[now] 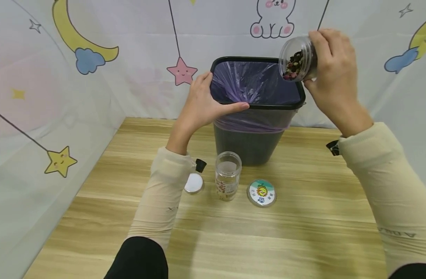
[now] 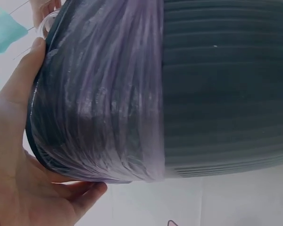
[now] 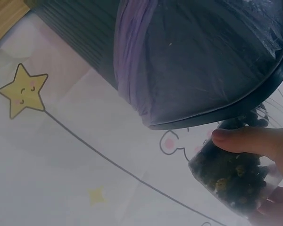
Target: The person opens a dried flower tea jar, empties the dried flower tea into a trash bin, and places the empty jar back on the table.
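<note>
A dark trash bin (image 1: 249,147) with a purple plastic liner (image 1: 234,77) folded over its black rim stands upright on the table. My left hand (image 1: 200,102) grips the rim at its near left corner, thumb along the front edge; the left wrist view also has this hand (image 2: 12,155) around the rim. Above the bin's right side, my right hand (image 1: 335,69) holds a clear jar (image 1: 305,58) tipped sideways, its mouth toward the bin. Dried flower tea (image 1: 294,66) lies inside it, seen too through the jar's wall (image 3: 226,174) in the right wrist view.
In front of the bin, a clear open jar (image 1: 228,178) stands upright on the wooden table (image 1: 303,217). To its right lies a round lid (image 1: 261,193) with a cartoon picture. A white lid (image 1: 193,183) lies to its left. Behind hangs a patterned cloth (image 1: 139,69).
</note>
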A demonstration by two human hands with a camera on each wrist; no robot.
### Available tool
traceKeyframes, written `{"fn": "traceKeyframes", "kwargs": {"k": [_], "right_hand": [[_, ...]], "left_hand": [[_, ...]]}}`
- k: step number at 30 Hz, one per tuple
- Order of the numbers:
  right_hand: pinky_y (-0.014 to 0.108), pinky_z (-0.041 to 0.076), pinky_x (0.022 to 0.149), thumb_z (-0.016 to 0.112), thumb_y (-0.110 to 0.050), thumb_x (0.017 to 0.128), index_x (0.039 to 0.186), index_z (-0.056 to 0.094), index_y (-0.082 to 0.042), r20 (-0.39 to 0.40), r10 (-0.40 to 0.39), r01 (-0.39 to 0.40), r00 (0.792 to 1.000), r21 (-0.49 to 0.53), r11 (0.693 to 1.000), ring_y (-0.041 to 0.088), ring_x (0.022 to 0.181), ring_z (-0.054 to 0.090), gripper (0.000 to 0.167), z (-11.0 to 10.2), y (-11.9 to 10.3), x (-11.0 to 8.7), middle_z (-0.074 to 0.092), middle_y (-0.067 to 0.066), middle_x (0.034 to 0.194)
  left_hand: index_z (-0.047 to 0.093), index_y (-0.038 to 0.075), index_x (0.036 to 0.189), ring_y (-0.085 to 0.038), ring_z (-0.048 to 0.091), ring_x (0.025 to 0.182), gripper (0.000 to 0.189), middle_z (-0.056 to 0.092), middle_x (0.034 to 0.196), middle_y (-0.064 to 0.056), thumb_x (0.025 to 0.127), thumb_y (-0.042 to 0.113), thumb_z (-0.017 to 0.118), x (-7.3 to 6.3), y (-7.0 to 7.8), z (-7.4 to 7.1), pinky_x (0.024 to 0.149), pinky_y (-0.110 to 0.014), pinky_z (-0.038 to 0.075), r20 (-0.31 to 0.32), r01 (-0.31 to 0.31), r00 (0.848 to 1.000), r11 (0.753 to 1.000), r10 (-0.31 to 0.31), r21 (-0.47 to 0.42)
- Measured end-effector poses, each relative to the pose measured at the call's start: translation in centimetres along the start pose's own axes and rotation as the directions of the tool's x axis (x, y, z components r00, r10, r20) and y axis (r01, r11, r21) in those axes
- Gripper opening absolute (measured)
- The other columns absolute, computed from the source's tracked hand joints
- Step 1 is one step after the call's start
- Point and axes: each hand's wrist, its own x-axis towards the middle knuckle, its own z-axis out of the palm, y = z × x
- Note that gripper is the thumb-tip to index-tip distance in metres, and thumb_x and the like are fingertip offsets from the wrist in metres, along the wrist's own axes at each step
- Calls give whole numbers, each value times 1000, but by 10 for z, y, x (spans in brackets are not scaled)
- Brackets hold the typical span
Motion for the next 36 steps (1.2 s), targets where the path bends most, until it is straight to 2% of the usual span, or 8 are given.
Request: {"fn": "traceKeyframes", "kwargs": {"k": [12,20,25,28,34,36], "right_hand": [[45,27,114,71,20,68,137,53,3,-33,-28,27,999,-16,999,40,131,43,73,1,-2,2,52,24,136],[43,24,117,70,23,67,136,53,3,-37,-30,30,999,-7,1000,40,132,42,74,4,-4,0,52,24,137],[44,24,117,70,23,64,137,52,3,-34,-74,74,997,2,997,42,132,42,77,4,-6,-3,51,26,137],[46,23,117,67,22,67,137,52,5,-34,-102,102,994,-10,995,44,130,42,74,5,-7,-4,51,28,136],[43,23,117,67,22,68,137,53,3,-43,-76,77,996,13,997,41,132,41,73,4,-7,-3,51,26,137],[44,23,117,67,22,68,137,52,4,-37,-91,91,995,-1,996,42,132,41,74,4,-7,-3,50,27,137]], "left_hand": [[19,8,159,-16,10,150,132,16,164,-3,63,80,73,-1,-2,-3,119,-38,20,28,10,1000,1000,-10,-8],[13,9,160,-17,5,150,133,11,164,-3,65,83,69,0,-1,2,119,-36,18,38,9,999,999,-10,32],[11,10,161,-16,3,150,133,10,164,-2,66,82,69,-1,-1,3,119,-36,19,33,11,999,1000,-12,25],[10,10,161,-16,3,150,133,9,165,-2,66,83,68,-1,-1,3,119,-37,19,33,10,999,1000,-10,26],[10,11,161,-17,2,150,133,9,165,-3,66,83,67,0,0,2,119,-38,19,34,5,999,999,-6,36],[10,10,161,-17,2,150,132,8,165,-3,66,83,67,-1,0,2,119,-38,19,33,6,999,999,-7,32]]}}
